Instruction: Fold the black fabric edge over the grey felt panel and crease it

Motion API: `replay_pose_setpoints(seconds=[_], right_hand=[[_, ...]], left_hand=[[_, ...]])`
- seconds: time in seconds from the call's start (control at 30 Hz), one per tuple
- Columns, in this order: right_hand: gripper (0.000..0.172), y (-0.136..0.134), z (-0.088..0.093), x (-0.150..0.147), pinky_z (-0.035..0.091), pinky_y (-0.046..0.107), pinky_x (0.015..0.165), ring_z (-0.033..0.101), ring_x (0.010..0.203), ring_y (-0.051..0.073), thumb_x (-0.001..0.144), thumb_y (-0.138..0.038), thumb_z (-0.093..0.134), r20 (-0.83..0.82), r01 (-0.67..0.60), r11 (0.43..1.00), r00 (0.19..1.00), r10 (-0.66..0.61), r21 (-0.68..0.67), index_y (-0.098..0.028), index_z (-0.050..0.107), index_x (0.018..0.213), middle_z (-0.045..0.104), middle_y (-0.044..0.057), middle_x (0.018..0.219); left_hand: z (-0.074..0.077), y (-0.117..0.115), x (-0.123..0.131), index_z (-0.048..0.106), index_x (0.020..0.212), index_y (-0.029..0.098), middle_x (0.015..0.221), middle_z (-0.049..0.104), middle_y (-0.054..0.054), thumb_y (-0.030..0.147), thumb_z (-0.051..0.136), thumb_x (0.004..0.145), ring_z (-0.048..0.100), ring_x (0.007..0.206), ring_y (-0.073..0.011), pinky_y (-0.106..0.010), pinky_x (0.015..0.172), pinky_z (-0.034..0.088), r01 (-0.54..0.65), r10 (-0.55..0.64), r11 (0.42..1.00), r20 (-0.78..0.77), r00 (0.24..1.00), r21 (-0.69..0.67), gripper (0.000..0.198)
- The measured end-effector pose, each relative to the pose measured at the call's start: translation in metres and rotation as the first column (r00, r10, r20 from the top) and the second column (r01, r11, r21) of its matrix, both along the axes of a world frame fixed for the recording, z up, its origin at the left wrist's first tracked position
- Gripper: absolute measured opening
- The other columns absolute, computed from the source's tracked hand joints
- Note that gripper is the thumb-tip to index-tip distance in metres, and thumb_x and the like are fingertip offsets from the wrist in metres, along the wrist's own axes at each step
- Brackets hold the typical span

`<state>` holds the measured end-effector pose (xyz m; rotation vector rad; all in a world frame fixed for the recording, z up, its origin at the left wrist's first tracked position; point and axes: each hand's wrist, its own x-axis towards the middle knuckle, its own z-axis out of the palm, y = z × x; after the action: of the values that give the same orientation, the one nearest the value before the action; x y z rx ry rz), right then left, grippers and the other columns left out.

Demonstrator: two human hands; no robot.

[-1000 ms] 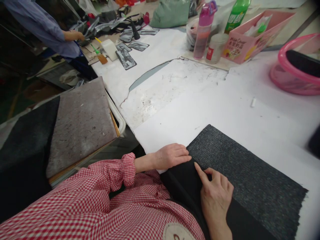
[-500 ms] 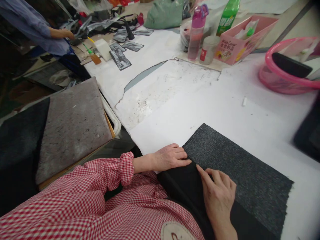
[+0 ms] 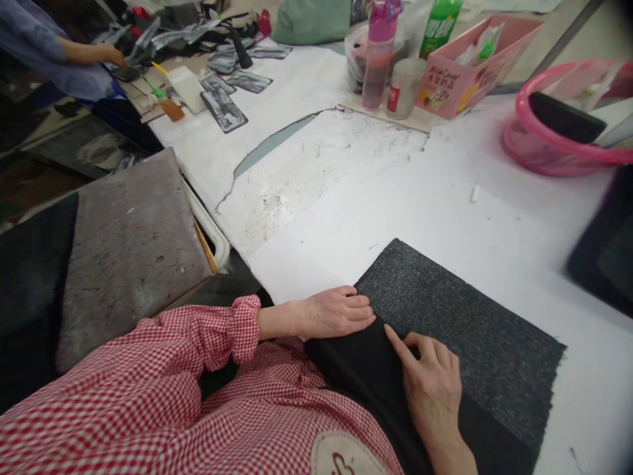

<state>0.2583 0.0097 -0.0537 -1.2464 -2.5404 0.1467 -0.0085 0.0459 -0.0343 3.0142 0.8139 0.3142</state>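
A dark grey speckled piece of cloth (image 3: 469, 330) lies on the white table near my body. Smooth black cloth (image 3: 356, 363) lies along its near side and hangs over the table edge towards my lap. My left hand (image 3: 336, 313) rests flat with its fingers together where the two cloths meet. Just right of it, my right hand (image 3: 432, 376) presses down with a stretched index finger beside the black cloth's edge. Its other fingers are loosely bent over the cloth, and their undersides are hidden.
Beyond the cloth stand a pink basket (image 3: 524, 148), a pink box (image 3: 445, 89), a jar (image 3: 405, 89) and a purple bottle (image 3: 378, 66). A small white stick (image 3: 475, 193) lies on the table (image 3: 395, 198). To the left is a grey-topped board (image 3: 133, 231). A co-worker's hand (image 3: 111, 55) is at the far left.
The whole view has shifted slightly, so things sit a little further left and higher. My right index finger now lies straighter along the cloth; my left hand stays in place on the cloth.
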Motion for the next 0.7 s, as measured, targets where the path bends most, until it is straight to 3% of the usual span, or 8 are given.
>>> replay_pose_setpoints(seconds=[0.2, 0.43, 0.7], right_hand=[[0.04, -0.002, 0.004, 0.0, 0.036, 0.038, 0.084, 0.051, 0.094, 0.022, 0.098, -0.017, 0.045, -0.005, 0.008, 1.0, 1.0, -0.008, -0.02, -0.03, 0.055, 0.135, 0.06, 0.005, 0.099], [0.037, -0.002, 0.003, 0.024, 0.037, 0.036, 0.082, 0.051, 0.093, 0.021, 0.097, -0.015, 0.049, -0.071, -0.003, 0.997, 0.997, -0.003, -0.077, -0.028, 0.058, 0.131, 0.06, 0.004, 0.097], [0.046, -0.007, 0.0, 0.036, 0.038, 0.035, 0.079, 0.051, 0.089, 0.02, 0.096, -0.011, 0.048, -0.045, 0.023, 0.998, 0.999, -0.025, -0.057, -0.033, 0.055, 0.135, 0.059, 0.004, 0.097]], left_hand=[[0.005, 0.004, 0.006, 0.056, 0.124, 0.014, 0.104, 0.063, -0.008, 0.015, 0.044, 0.101, 0.056, 0.097, -0.0175, -0.033, 0.082, 0.042, 0.054, -0.056, 0.998, -0.054, 0.997, -0.03, 0.026], [0.003, 0.008, 0.011, 0.055, 0.126, 0.016, 0.098, 0.062, -0.007, 0.015, 0.046, 0.101, 0.056, 0.089, -0.0174, -0.034, 0.079, 0.041, 0.06, -0.062, 0.997, -0.037, 0.997, -0.052, 0.027], [0.006, 0.01, 0.017, 0.058, 0.119, 0.012, 0.103, 0.062, -0.009, 0.013, 0.047, 0.1, 0.057, 0.098, -0.0174, -0.032, 0.083, 0.041, 0.123, -0.124, 0.991, -0.013, 0.992, -0.044, 0.023]])
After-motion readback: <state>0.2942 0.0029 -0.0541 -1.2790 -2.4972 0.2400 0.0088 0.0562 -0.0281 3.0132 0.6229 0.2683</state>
